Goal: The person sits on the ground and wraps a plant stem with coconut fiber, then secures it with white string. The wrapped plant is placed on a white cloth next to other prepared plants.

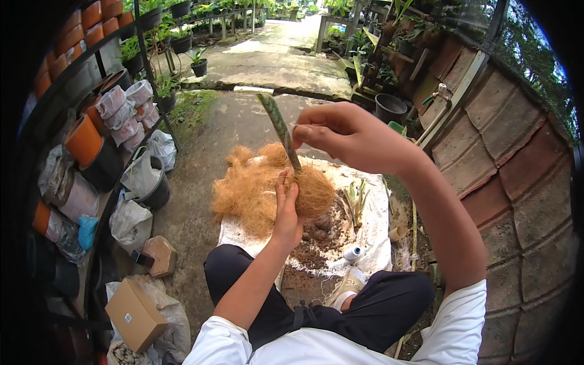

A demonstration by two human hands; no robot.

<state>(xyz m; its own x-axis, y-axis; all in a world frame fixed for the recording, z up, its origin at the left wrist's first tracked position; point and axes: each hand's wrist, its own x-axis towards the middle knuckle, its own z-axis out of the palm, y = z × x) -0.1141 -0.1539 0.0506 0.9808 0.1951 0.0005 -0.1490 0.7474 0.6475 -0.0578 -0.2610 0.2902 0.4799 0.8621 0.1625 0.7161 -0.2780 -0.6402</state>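
My left hand holds a round ball of brown coconut fibre from its left side. A long mottled green leaf stands up out of the top of the ball, tilted to the left. Beside the leaf, my right hand is raised with thumb and index finger pinched together, and a thin pale strand seems to show at the fingertips. Loose coconut fibre lies heaped to the left on a white woven sack. Dark soil, cut leaf pieces and a thread spool are on the sack too.
At the left, a black bucket stands near a shelf with orange pots. A brick-coloured block and a cardboard box lie at the lower left. Roof tiles line the right side, near a tap and a black pot.
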